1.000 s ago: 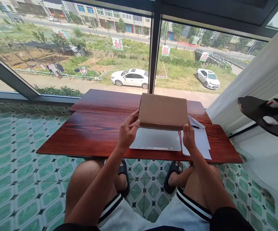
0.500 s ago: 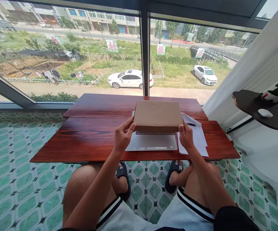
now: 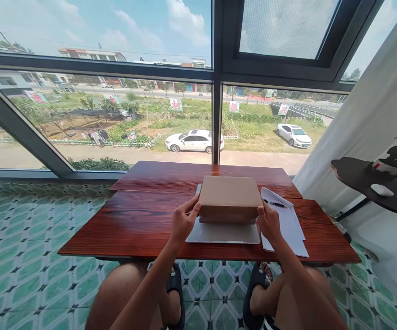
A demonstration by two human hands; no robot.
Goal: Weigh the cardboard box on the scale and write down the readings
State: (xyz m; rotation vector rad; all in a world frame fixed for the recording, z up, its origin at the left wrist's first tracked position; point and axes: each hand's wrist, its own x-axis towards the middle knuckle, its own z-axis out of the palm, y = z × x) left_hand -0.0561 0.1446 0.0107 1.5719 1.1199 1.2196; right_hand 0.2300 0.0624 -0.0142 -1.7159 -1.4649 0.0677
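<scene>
A brown cardboard box [image 3: 231, 191] is gripped at both ends near the middle of the table. My left hand [image 3: 183, 220] is closed on its left end, thumb on the near corner. Closed on the right end, my right hand [image 3: 269, 222] has its thumb at the near right corner. Below the box shows a thin brownish layer, whose kind I cannot make out. Under that, a flat silver slab like a closed laptop [image 3: 224, 234] lies on the table, its far part mostly hidden.
White paper sheets [image 3: 284, 229] with a black pen [image 3: 275, 203] on them lie to the right on the dark red wooden table [image 3: 133, 220]. A dark shelf [image 3: 359, 176] carries a potted plant [image 3: 388, 166] and a white rounded object [image 3: 382, 190]. Windows and a white curtain [image 3: 325, 151] stand beyond.
The view has tilted upward, showing more sky and window frame. Both hands still hold the box, which looks lower, closer to the things beneath it.
</scene>
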